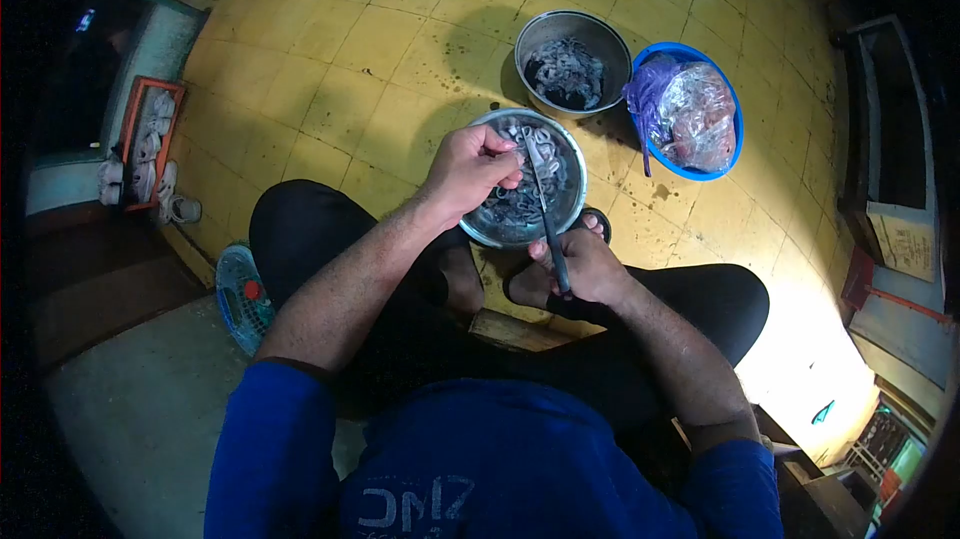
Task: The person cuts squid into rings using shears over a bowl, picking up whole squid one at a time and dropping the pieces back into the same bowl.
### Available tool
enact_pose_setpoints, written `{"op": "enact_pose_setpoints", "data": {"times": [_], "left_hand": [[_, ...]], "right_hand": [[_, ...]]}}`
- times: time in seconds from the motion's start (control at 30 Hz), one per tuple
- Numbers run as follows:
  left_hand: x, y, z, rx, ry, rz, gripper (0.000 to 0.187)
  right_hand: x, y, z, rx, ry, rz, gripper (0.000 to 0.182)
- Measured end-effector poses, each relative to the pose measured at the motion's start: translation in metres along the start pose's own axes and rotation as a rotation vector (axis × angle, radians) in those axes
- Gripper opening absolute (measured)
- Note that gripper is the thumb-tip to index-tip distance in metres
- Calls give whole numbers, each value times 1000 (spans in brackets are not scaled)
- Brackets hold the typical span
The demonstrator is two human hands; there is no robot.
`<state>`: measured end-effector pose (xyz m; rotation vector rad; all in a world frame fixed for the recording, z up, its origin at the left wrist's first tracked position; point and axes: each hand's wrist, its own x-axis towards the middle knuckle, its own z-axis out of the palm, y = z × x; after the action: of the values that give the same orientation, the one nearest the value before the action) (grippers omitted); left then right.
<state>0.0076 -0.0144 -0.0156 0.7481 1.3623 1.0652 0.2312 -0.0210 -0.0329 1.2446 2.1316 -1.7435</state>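
Observation:
A metal bowl (577, 201) holding pale and dark cut rings, which look like squid (520, 201), stands on the floor between my feet. My right hand (590, 267) is closed around the dark handle of a knife (545, 184). The blade points away from me over the bowl. My left hand (472, 171) is above the bowl's left side, thumb and fingers pinched together close to the blade. Whatever lies between those fingers is too small or hidden to make out.
Behind the bowl a metal pot (622, 64) holds pale, wet pieces in dark liquid. Beside it is a blue basin (738, 129) with purple and clear plastic bags (695, 114). A teal basket (232, 284) sits left of my knee. Shoes fill an orange rack (130, 129) farther left.

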Motion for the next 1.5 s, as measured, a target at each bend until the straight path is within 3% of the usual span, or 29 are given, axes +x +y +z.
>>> {"op": "enact_pose_setpoints", "data": {"times": [0.3, 0.53, 0.6, 0.87, 1.07, 1.2, 1.27, 1.5], "left_hand": [[-3, 3, -2, 156, -151, -112, 11], [-3, 5, -1, 196, -183, -142, 8], [-1, 5, -1, 83, -128, -143, 9], [1, 3, -4, -122, 0, -99, 12], [1, -1, -2, -145, -4, -95, 12], [-1, -4, 0, -104, -47, -103, 12], [-1, -4, 0, -108, -33, -111, 13], [1, -1, -3, -63, -25, -126, 12]], "right_hand": [[0, -3, -5, 47, -67, 84, 63], [-8, -24, -22, 208, -90, 140, 65], [-7, -19, -23, 231, -66, 141, 64], [1, 3, -11, 33, -20, -14, 78], [2, 1, -7, 26, -92, 28, 80], [2, 0, -3, -28, -11, 49, 78], [3, 5, -1, -73, -13, 44, 66], [-4, -8, -4, -126, 16, 1, 67]]}}
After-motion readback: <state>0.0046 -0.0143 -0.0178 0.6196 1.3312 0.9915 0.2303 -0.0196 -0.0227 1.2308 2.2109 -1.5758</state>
